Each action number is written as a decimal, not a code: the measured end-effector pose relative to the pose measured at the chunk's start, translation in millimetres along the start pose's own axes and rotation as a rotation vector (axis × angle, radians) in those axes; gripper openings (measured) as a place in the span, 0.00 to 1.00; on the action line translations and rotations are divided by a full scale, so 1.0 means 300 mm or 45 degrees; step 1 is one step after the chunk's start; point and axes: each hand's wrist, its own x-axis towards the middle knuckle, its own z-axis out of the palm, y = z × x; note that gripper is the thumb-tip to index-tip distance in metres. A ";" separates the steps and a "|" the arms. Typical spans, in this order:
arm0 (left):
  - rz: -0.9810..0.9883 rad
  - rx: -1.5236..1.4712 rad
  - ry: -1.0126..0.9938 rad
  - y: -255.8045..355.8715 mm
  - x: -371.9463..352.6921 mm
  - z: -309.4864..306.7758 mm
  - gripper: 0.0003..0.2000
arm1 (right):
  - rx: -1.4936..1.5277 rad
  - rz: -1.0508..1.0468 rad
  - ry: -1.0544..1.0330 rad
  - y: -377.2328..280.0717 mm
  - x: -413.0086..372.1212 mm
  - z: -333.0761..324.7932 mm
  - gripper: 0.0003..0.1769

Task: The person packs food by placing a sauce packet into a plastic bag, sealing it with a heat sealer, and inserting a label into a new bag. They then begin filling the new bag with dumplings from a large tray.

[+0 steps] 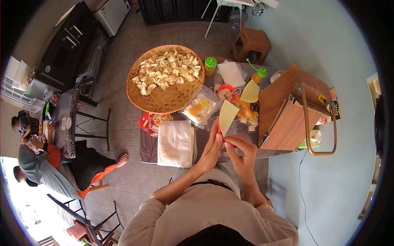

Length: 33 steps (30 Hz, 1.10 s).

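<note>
A pale yellow sheet [228, 116], tapering to one side and red along its lower edge, stands up between my hands above the table edge. My left hand [211, 151] grips its lower left part with fingers and thumb. At the red lower end my right hand [242, 152] is closed in a pinch; its fingertips meet the left hand's, and exactly what they pinch is too small to see. Another pale yellow sheet [250, 92] lies farther back. Left of my hands is a stack of clear plastic bags [175, 143].
A round woven tray [143, 100] holds many folded dough pieces. Nearby are a filled plastic bag [200, 107], green-capped bottles [210, 65], a red-rimmed bowl [226, 92] and a wooden cabinet [283, 108]. A person [61, 164] sits at another table on the left.
</note>
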 end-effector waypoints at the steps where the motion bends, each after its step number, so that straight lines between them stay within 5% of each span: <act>1: 0.000 -0.001 0.001 0.000 0.000 0.000 0.29 | 0.006 0.003 -0.009 0.002 0.000 -0.001 0.06; 33: -0.051 -0.011 -0.039 0.003 -0.005 0.009 0.26 | -0.232 -0.148 0.046 0.030 0.002 0.000 0.04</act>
